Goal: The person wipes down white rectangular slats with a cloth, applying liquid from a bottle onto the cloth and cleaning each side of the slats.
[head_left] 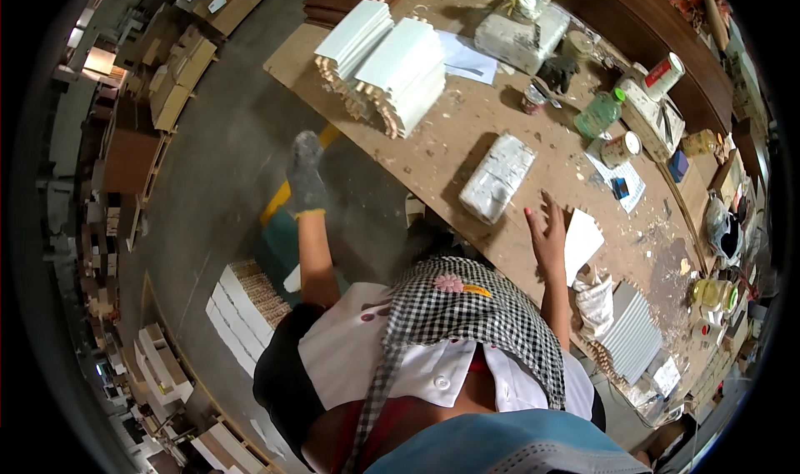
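Note:
My left hand (306, 172) wears a grey work glove and hangs over the floor, off the left edge of the workbench. Its fingers look stretched out and close together, with nothing visible in them. My bare right hand (547, 239) is over the bench, fingers apart and holding nothing. Left of it lies a white-wrapped block (498, 179). Just right of it is a white sheet-like piece (582, 242), partly behind the hand. Two bundles of white strips with rough brown ends (402, 64) stand at the bench's far left corner.
The workbench (467, 153) also bears a green bottle (598, 114), cans (621, 149), a crumpled cloth (594, 303) and a stack of grey-white strips (631, 328). A white stack (243, 316) stands on the floor at my left. Cartons (182, 78) and pallets line the far left.

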A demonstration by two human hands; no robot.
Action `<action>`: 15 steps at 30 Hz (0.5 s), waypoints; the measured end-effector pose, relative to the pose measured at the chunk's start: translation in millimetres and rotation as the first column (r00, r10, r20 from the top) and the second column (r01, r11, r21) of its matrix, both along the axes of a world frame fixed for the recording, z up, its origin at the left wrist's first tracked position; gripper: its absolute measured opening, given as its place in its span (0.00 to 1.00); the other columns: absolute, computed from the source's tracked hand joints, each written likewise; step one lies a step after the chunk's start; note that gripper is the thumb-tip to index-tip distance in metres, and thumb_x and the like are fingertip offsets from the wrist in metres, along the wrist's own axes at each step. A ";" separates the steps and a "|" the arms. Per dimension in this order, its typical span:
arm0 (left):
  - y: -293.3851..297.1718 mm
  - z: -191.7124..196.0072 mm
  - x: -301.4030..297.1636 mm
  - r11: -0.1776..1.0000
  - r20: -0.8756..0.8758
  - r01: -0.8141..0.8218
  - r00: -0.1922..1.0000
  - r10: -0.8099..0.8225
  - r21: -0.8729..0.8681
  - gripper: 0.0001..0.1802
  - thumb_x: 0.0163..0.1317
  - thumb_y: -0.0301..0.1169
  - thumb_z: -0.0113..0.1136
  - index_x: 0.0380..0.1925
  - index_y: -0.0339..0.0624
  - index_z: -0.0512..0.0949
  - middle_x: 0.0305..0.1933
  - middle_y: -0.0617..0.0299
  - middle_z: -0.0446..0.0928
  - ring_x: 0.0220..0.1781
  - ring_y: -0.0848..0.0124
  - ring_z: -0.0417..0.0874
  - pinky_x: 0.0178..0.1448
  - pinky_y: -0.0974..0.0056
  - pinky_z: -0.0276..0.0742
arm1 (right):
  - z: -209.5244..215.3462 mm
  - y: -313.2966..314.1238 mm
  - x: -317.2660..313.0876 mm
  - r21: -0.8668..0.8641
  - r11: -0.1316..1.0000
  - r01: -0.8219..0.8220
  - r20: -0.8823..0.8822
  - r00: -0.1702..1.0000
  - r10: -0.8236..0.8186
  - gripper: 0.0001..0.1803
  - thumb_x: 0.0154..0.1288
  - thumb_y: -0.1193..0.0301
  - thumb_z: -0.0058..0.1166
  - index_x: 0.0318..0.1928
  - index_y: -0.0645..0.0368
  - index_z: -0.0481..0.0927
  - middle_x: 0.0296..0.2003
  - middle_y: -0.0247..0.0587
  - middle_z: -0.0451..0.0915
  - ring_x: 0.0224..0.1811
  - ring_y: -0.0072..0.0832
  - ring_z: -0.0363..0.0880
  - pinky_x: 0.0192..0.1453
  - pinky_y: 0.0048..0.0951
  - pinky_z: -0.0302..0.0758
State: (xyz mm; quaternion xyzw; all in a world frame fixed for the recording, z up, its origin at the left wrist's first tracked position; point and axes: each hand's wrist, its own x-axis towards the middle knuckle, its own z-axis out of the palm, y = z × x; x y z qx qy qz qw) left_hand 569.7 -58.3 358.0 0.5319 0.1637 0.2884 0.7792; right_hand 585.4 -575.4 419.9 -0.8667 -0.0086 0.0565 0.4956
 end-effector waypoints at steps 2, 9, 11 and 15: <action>27.4 20.3 74.5 0.986 0.071 -0.065 0.995 0.077 -0.151 0.22 0.76 0.29 0.42 0.65 0.31 0.68 0.63 0.50 0.76 0.65 0.60 0.76 0.71 0.57 0.70 | -52.1 31.8 17.1 0.265 0.964 0.015 -0.040 0.999 -0.005 0.31 0.74 0.60 0.56 0.70 0.61 0.64 0.63 0.49 0.72 0.62 0.34 0.74 0.63 0.34 0.73; 119.8 -49.8 256.4 0.849 -0.202 0.449 0.836 -0.509 -0.280 0.22 0.79 0.39 0.37 0.66 0.43 0.68 0.51 0.59 0.79 0.48 0.62 0.80 0.50 0.56 0.76 | -89.0 220.4 143.7 0.498 0.827 0.259 -0.439 0.898 -0.017 0.45 0.73 0.40 0.44 0.73 0.67 0.57 0.69 0.54 0.64 0.70 0.42 0.65 0.71 0.39 0.65; 139.7 -59.2 280.8 0.561 -0.028 0.587 0.676 -0.736 -0.583 0.22 0.80 0.42 0.36 0.67 0.46 0.66 0.48 0.60 0.78 0.42 0.63 0.80 0.43 0.57 0.77 | -96.8 261.3 172.4 0.479 0.827 0.293 -0.455 0.889 -0.052 0.47 0.73 0.38 0.41 0.74 0.66 0.56 0.70 0.55 0.62 0.73 0.43 0.61 0.74 0.41 0.62; 119.3 -65.2 311.6 0.466 -0.037 0.640 0.565 -0.824 -0.612 0.23 0.79 0.41 0.37 0.68 0.45 0.65 0.52 0.59 0.75 0.47 0.63 0.76 0.48 0.56 0.74 | -116.4 305.4 204.4 0.587 0.673 0.451 -0.426 0.878 -0.217 0.45 0.75 0.37 0.32 0.74 0.64 0.55 0.72 0.53 0.60 0.75 0.40 0.58 0.76 0.37 0.58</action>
